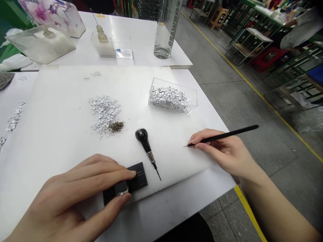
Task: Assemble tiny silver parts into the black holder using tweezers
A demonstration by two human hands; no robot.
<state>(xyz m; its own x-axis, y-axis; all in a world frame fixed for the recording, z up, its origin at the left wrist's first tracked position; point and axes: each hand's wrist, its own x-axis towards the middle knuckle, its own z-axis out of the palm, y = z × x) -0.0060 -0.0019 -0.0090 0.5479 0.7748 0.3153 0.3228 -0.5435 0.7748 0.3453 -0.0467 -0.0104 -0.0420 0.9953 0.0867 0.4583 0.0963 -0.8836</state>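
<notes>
My left hand (83, 191) is closed on a flat black block (140, 176) at the front edge of the white foam sheet (60, 107). Between thumb and fingers is a small dark square piece (121, 188) with a pale edge, resting on the block. My right hand (219, 149) pinches a slim black pen-like tool (229, 133), its fine metal tip over the sheet on the right. A screwdriver (147, 148) with a bulbous black handle lies between my hands. Behind it are a heap of small white curved pieces (103, 111) and a pile of tiny brownish metal bits (116, 126).
A clear box (173, 97) of white pieces sits at the sheet's right rear. Farther back are a small bottle with a needle (101, 35), an acrylic tray (45, 45) and a tall glass bottle (164, 37). More white pieces (15, 117) lie far left.
</notes>
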